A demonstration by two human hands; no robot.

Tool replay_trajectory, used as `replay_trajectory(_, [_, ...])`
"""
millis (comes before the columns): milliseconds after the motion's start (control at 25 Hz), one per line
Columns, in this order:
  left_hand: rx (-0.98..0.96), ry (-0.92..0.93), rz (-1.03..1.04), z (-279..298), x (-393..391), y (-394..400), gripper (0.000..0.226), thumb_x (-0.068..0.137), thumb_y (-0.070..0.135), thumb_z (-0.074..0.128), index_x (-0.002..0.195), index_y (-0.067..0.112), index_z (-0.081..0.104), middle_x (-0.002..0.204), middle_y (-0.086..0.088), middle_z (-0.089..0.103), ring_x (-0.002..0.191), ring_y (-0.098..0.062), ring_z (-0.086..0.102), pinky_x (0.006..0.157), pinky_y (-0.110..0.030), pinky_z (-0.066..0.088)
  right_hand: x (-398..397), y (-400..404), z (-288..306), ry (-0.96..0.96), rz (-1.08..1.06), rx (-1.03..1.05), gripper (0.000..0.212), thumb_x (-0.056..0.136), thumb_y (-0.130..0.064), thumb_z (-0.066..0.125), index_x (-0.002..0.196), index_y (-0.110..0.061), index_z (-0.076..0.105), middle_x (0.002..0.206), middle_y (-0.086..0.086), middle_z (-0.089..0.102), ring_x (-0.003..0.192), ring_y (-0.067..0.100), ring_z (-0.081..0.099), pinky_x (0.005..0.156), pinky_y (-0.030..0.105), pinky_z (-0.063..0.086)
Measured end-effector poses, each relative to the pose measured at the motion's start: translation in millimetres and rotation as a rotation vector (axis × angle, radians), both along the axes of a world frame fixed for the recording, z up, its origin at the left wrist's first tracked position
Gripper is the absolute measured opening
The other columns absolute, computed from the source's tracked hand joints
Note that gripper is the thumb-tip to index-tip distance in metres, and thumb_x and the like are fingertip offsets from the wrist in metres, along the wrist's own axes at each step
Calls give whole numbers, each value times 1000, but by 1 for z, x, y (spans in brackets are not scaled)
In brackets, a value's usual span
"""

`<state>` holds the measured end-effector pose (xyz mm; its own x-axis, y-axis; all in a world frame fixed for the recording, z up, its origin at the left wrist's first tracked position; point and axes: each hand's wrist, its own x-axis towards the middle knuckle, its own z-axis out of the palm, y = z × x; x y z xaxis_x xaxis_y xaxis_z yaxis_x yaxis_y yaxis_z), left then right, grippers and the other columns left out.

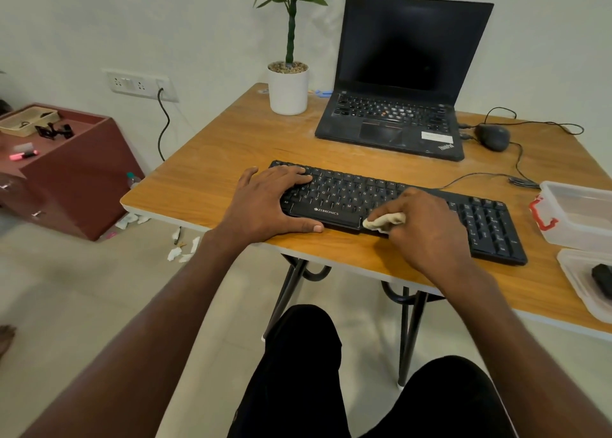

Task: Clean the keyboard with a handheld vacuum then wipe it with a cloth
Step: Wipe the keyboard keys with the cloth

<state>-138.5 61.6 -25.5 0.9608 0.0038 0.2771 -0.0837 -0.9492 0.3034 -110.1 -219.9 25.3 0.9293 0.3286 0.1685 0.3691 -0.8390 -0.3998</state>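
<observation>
A black keyboard (347, 192) lies across the front of the wooden table (212, 159). My left hand (265, 202) lies flat over the keyboard's left end, fingers straight across the keys and thumb along its front edge. My right hand (427, 229) grips a small cream cloth (385, 220) and holds it against the keyboard's front edge, just right of the space bar. A dark object (601, 278) lies in a clear tray at the far right; I cannot tell whether it is the vacuum.
A black laptop (397, 73) stands open behind the keyboard, with a potted plant (288, 86) to its left and a wired mouse (492, 137) to its right. A clear plastic box (579, 215) sits at the right edge. A maroon cabinet (73, 172) stands on the left floor.
</observation>
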Motion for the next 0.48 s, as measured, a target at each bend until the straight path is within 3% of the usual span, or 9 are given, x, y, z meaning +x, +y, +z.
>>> replay_trajectory(160, [59, 33, -2, 2, -2, 0, 111, 66, 106, 42, 157, 43, 38, 168, 15, 34, 157, -11, 26, 129, -59, 4, 4, -2, -3, 16, -22, 365, 30, 91, -15, 72, 110, -37, 79, 108, -11, 71, 92, 6, 62, 68, 25, 48])
replay_trajectory(320, [31, 52, -19, 11, 1, -34, 115, 68, 103, 43, 159, 34, 38, 169, 10, 33, 156, -12, 28, 129, -59, 4, 8, 1, -3, -145, -3, 233, 34, 91, -13, 71, 116, -35, 76, 109, -7, 61, 94, 15, 60, 71, 33, 53])
replay_trajectory(480, [12, -18, -104, 1, 7, -76, 99, 76, 98, 48, 154, 39, 44, 166, 15, 38, 155, -8, 29, 129, -52, 10, 8, 19, -4, -34, 136, 74, 44, 91, -10, 66, 120, -42, 74, 106, -6, 54, 98, 16, 55, 78, 40, 55])
